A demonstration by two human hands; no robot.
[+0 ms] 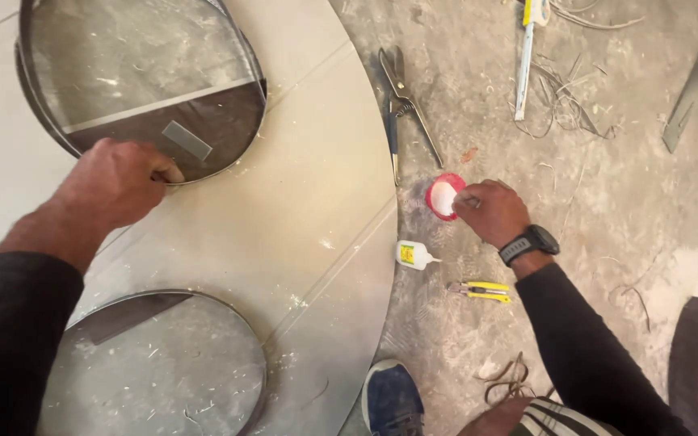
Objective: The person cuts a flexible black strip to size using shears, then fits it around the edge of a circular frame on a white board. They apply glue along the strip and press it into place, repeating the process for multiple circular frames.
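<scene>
The left hand (119, 182) is curled almost shut, its fingers (167, 173) pressed against the lower edge of a thin round metal hoop (228, 153) lying on a large pale circular panel (317, 202). The right hand (490, 211) is loosely closed, fingertips pinched on white powder in a small red round lid (443, 196) on the dusty concrete floor (607, 210). Just below the lid lies a small white glue bottle (415, 255) with a yellow label, with a yellow utility knife (480, 291) near it. Metal snips (401, 101) lie above the lid.

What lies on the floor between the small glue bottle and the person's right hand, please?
In the head view, only bare dusty concrete floor separates the glue bottle from the right hand; the red lid lies beside the fingers.
</scene>
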